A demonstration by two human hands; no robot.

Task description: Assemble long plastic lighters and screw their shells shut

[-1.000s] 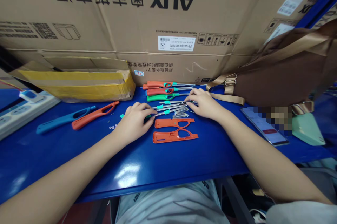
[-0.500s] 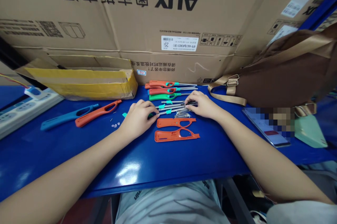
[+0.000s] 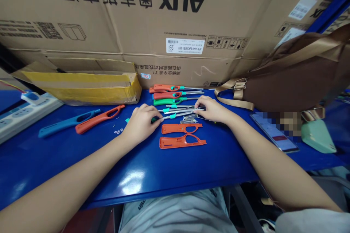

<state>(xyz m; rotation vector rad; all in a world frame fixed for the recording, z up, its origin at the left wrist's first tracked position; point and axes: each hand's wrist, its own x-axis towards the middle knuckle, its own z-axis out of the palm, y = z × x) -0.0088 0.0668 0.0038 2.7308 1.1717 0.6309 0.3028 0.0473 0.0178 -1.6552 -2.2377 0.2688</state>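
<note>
My left hand (image 3: 143, 120) is closed, thumb and fingertips pinching a small part mostly hidden under them; a bit of dark green shows there. Beside its fingertips lie several metal lighter tubes (image 3: 179, 114) with turquoise triggers (image 3: 173, 116). At the tubes' right ends, my right hand (image 3: 212, 109) pinches what look like thin wires (image 3: 201, 108). Small clear-and-metal parts (image 3: 189, 119) lie just below it. Nearer me rest two orange lighter shell halves (image 3: 180, 128), (image 3: 182, 142), hollow side up.
Assembled lighters in orange, red (image 3: 166, 95) and green (image 3: 168, 101) lie behind the tubes. Blue (image 3: 68, 123) and orange (image 3: 100, 119) handle shells lie left, near a yellow-taped carton (image 3: 90, 87) and power strip (image 3: 30, 114). A phone (image 3: 273, 131) and brown bag (image 3: 290, 76) are at right.
The whole view has shifted slightly. Thin light strands now show around my right fingertips, where dark ones showed before. Both hands stay almost in place.
</note>
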